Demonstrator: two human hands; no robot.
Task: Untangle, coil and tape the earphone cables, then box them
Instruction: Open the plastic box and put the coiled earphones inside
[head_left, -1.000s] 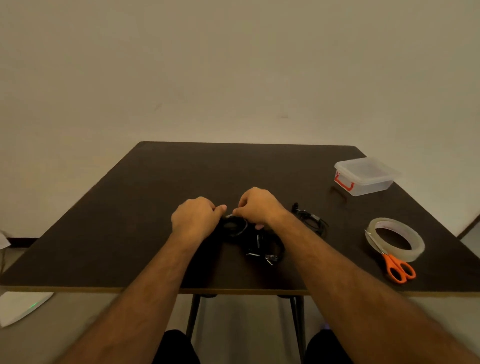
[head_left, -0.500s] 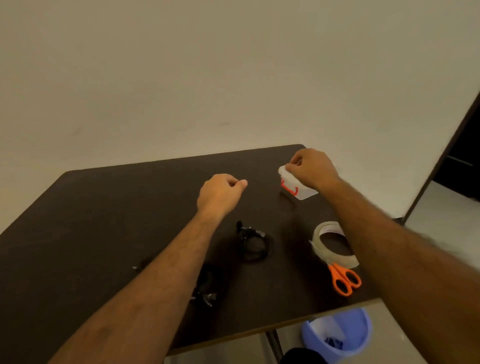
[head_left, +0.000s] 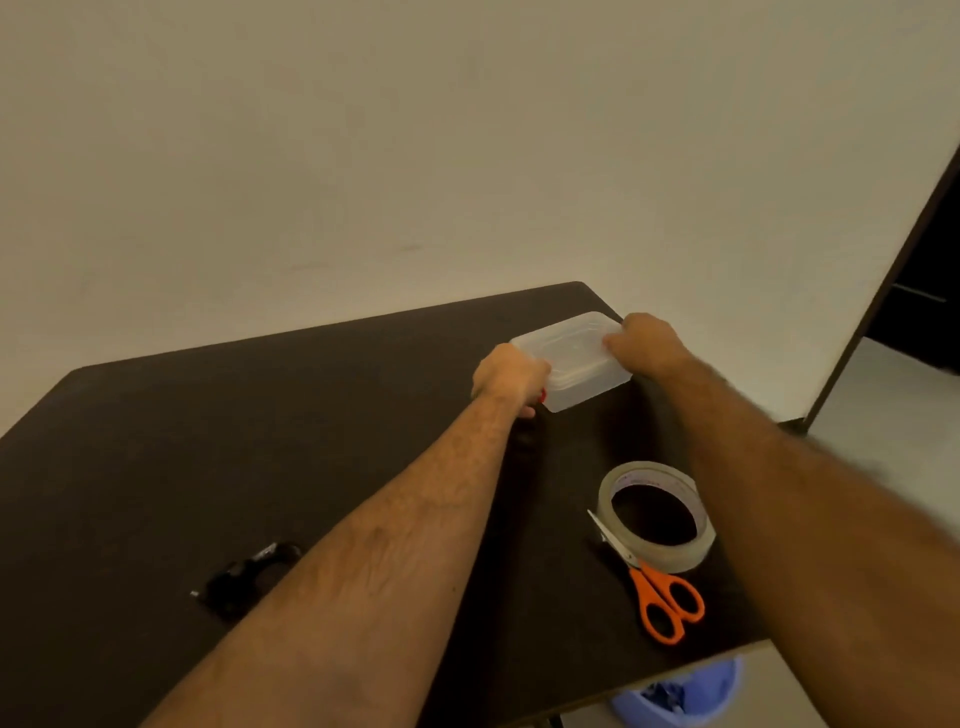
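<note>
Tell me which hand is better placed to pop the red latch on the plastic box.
Probably the left hand: it grips the box at the end where the red latch peeks out. The right hand holds the far end.

— What is standing between the table's (head_left: 156, 441) near edge and the box (head_left: 576, 364)?
— The tape roll (head_left: 655, 514) and scissors (head_left: 654, 587) (touching each other) are lying under the right forearm. A coiled earphone cable (head_left: 244, 574) is sitting near-left. Bare tabletop is lying open between the forearms and across the left.
</note>
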